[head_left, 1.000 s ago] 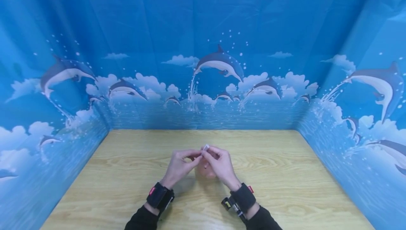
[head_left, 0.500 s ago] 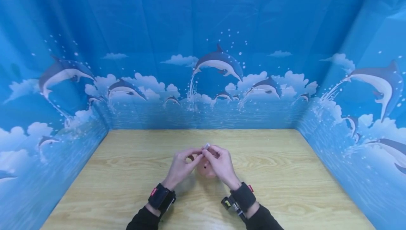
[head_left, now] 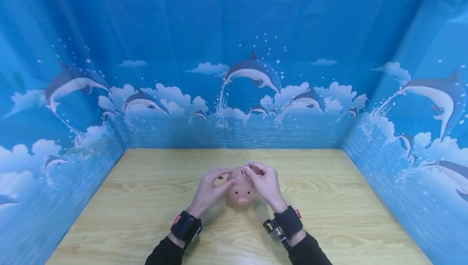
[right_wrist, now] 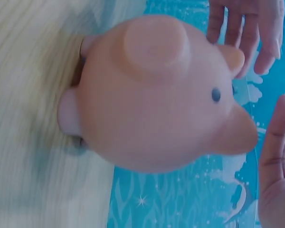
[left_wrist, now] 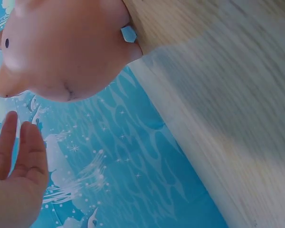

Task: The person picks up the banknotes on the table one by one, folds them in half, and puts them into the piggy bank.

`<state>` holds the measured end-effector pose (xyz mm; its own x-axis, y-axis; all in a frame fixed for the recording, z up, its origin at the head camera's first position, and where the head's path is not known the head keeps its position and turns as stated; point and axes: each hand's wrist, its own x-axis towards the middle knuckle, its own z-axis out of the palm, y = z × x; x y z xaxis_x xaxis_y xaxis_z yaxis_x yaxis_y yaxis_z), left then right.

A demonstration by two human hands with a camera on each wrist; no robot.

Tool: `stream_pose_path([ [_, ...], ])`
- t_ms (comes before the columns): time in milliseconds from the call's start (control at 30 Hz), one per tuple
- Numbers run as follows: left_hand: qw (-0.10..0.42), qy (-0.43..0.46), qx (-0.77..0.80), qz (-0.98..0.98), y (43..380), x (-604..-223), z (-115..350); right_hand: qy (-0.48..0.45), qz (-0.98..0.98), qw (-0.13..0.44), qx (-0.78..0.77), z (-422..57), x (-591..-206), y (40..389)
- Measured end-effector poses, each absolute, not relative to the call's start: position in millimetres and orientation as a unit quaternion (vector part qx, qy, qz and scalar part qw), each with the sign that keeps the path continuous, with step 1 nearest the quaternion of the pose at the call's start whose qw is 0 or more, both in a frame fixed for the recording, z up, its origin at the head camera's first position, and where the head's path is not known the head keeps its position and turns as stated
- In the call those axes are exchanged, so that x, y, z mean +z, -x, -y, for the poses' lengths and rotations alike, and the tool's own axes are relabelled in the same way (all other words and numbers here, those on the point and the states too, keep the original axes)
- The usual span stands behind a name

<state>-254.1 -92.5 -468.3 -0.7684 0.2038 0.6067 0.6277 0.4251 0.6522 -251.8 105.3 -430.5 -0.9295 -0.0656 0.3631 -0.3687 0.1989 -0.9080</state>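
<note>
A pink piggy bank [head_left: 241,195] stands on the table with its snout toward me. It also shows large in the left wrist view, as a piggy bank [left_wrist: 71,47], and from the front in the right wrist view. My left hand [head_left: 211,188] is at its upper left side, thumb and fingers spread; whether they touch it I cannot tell. Above the bank's top right, my right hand [head_left: 266,181] pinches a small whitish piece [head_left: 250,163], mostly hidden by the fingers. In the right wrist view, the right hand [right_wrist: 278,175] is beside the bank's ear.
The wood-grain table [head_left: 153,200] stretches around the bank. A blue dolphin-print curtain [head_left: 175,127] encloses the back and both sides of the table. Black straps with small cameras sit on both wrists.
My right hand has moved to the right, away from the left hand, with the small whitish piece both fingertips met at before. The bank's face is now uncovered. My left hand has hardly moved.
</note>
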Motion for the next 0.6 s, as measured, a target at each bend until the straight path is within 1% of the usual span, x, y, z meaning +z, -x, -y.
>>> stream_pose_path([
  [133,0.196,0.228,-0.471,0.829,255,-470,91,-0.122,0.776,0.125,0.606,-107,-417,246],
  [333,0.120,0.191,-0.480,0.848,256,-473,89,-0.107,0.777,0.135,0.605,-112,-446,270],
  [600,0.013,0.152,-0.498,0.853,260,-474,86,-0.110,0.801,0.148,0.569,-114,-457,276],
])
